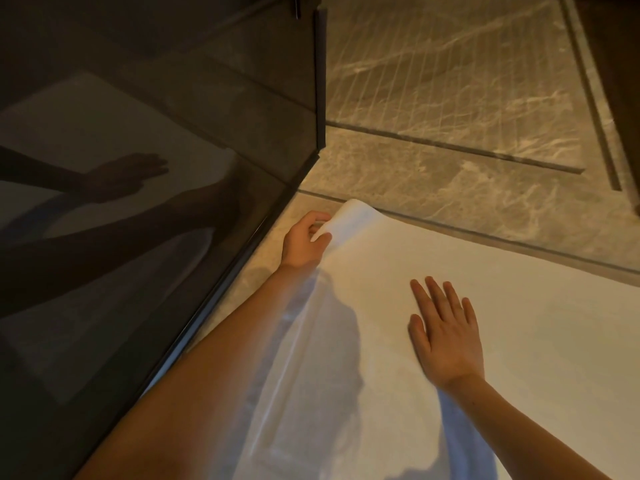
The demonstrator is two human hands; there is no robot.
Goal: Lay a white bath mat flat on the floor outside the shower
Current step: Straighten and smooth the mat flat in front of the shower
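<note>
A white bath mat (519, 341) is spread over the marble floor beside the shower, filling the lower right of the head view. My left hand (304, 242) grips the mat's far left corner, which is lifted and curled off the floor. My right hand (446, 332) rests flat on the middle of the mat, palm down, fingers spread. The mat's left edge near my left forearm is raised and looks blurred.
A dark glass shower panel (138, 202) with a black bottom frame runs diagonally along the left and reflects my arms. Beige marble floor (450, 174) with a long drain groove (485, 152) lies beyond the mat. A dark cabinet edge (620, 64) stands at the top right.
</note>
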